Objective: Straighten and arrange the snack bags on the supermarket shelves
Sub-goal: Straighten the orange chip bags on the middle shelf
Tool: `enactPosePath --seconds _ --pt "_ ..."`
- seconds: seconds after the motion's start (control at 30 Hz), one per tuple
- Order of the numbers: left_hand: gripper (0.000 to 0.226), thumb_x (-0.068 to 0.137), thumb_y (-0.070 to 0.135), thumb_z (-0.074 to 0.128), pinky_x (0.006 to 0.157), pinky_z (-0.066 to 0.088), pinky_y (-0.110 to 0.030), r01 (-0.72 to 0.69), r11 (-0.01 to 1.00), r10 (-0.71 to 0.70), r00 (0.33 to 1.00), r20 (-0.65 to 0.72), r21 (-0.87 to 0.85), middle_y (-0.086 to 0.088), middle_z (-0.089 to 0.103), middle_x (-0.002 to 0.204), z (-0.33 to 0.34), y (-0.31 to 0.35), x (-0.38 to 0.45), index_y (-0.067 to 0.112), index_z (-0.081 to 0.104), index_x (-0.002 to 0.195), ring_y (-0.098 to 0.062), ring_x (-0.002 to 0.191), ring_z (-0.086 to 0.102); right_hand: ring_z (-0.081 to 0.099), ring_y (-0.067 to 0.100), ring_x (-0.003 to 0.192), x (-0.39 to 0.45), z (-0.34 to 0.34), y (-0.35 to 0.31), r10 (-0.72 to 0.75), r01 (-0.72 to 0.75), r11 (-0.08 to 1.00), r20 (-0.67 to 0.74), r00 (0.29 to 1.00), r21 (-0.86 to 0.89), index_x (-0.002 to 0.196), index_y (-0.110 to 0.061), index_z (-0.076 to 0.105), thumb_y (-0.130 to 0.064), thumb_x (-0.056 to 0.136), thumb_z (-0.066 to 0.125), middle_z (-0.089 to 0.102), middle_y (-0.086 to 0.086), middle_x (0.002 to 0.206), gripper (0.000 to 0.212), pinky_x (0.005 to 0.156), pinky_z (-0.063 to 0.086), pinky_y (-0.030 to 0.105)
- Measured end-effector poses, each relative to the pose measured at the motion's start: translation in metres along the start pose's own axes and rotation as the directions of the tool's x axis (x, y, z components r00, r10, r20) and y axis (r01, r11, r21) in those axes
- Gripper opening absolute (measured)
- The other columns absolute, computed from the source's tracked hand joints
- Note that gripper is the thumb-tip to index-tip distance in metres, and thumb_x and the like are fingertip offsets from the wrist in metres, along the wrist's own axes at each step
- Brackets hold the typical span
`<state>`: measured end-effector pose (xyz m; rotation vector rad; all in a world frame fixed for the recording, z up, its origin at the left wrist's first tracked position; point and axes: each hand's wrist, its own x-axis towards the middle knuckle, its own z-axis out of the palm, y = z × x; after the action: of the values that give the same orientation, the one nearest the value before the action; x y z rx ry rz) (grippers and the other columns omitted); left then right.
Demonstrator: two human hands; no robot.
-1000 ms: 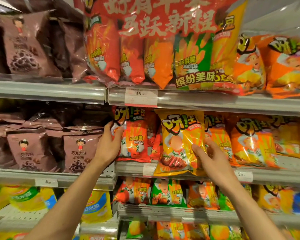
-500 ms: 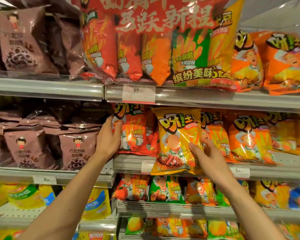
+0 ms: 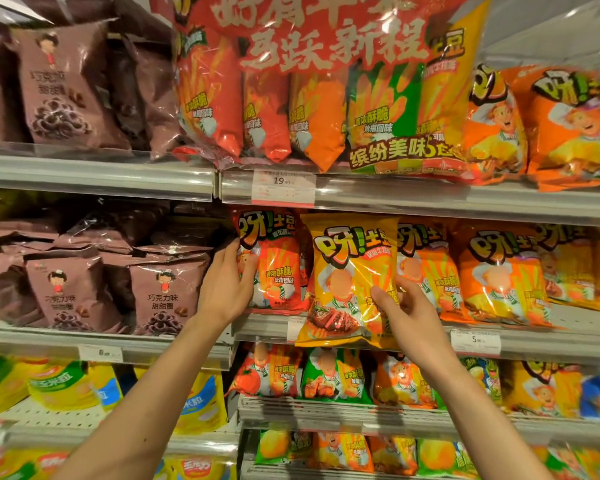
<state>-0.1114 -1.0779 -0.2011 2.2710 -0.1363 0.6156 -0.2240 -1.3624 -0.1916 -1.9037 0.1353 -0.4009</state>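
Head view: my right hand (image 3: pixel 407 315) pinches the upright yellow bag (image 3: pixel 350 282), its bottom overhanging the middle shelf (image 3: pixel 534 344); my left hand (image 3: pixel 227 285) grips the red bag (image 3: pixel 274 265) just left.

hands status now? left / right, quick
Left hand: grips the left edge of the red snack bag.
Right hand: pinches the yellow snack bag at its right edge.

Grey metal shelving (image 3: pixel 97 174) — white price tags (image 3: pixel 283 187) clipped along its rails
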Motion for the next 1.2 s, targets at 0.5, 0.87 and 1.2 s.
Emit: enactPosePath --seconds 0.5,0.87,1.2 --pt "0.017 0.1 0.025 0.066 0.071 0.045 -0.002 0.066 0.882 -0.094 0.995 -0.037 -0.467 0.012 0.068 0.114 -0.033 0.02 -0.115 0.025 0.065 0.117 0.018 0.087 0.061 0.064 0.008 0.117 -0.055 -0.023 0.021 0.024 -0.025 0.996 0.009 1.0 0.09 0.147 -0.035 0.045 -0.068 0.076 0.065 0.061 -0.01 0.136 0.081 0.1 0.054 0.042" --pt "0.014 0.096 0.016 0.07 0.08 0.054 -0.023 0.263 0.684 -0.252 0.961 0.118 -0.681 0.007 0.073 0.095 0.022 0.067 -0.183 0.025 0.069 0.108 -0.005 0.089 0.069 0.069 -0.009 0.094 -0.082 -0.089 0.055 0.084 -0.069 0.981 -0.079 0.993 0.182 0.128 -0.043 0.056 -0.063 0.071 0.07 0.068 -0.013 0.122 0.062 0.073 0.054 0.017" --pt "0.014 0.096 0.023 0.071 0.076 0.053 -0.012 0.167 0.743 -0.174 0.983 0.054 -0.648 0.01 0.073 0.095 0.103 0.152 -0.198 0.024 0.069 0.11 0.002 0.088 0.068 0.07 -0.006 0.1 -0.056 -0.206 0.091 0.052 -0.034 0.98 -0.089 0.995 0.196 0.136 -0.036 0.057 -0.062 0.073 0.071 0.074 -0.019 0.113 0.069 0.072 0.054 0.013"
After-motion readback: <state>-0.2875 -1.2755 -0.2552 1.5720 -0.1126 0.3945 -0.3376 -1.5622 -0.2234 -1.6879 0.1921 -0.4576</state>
